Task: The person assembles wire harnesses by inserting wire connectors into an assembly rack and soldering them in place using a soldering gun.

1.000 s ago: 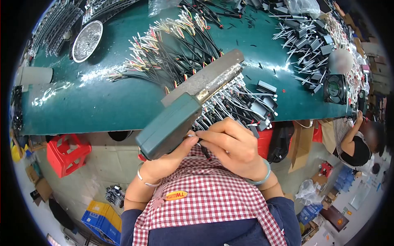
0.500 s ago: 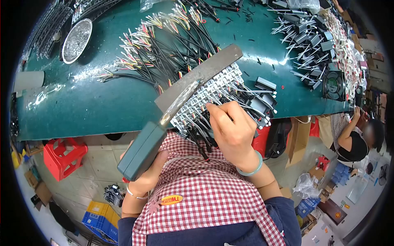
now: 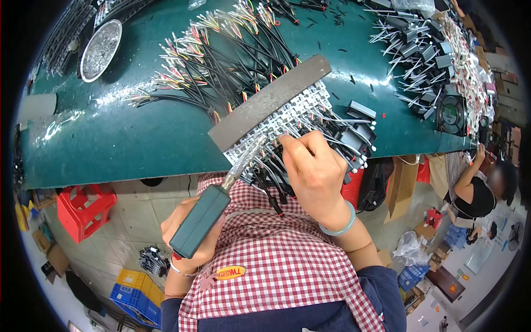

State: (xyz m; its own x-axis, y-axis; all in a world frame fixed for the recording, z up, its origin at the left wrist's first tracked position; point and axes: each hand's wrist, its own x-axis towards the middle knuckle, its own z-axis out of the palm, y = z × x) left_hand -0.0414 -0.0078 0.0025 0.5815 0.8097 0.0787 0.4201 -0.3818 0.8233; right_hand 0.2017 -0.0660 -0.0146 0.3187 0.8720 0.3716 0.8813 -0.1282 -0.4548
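Observation:
My left hand (image 3: 191, 235) is wrapped around the green handle of a soldering iron (image 3: 200, 221). The iron's shiny tip reaches the row of small white boards (image 3: 287, 117), close to my right fingertips; contact cannot be made out. My right hand (image 3: 315, 177) is pinched at the near side of that row, where thin white wires (image 3: 315, 123) come out. What lies between its fingertips is too small to tell. Along the far side of the boards lies a flat grey metal bar (image 3: 271, 102). Black cables (image 3: 221, 77) with stripped coloured ends fan out beyond it.
A metal bowl (image 3: 101, 51) stands at the back left of the green table (image 3: 110, 144). Black housings with white wires (image 3: 417, 61) and a small fan (image 3: 452, 115) lie on the right. A red stool (image 3: 86, 213) is below left. Another person (image 3: 475, 188) sits far right.
The soldering iron's tip has moved from above the metal bar down to the white boards near my right fingertips. My left hand has shifted slightly nearer my body. My right hand is nearly still.

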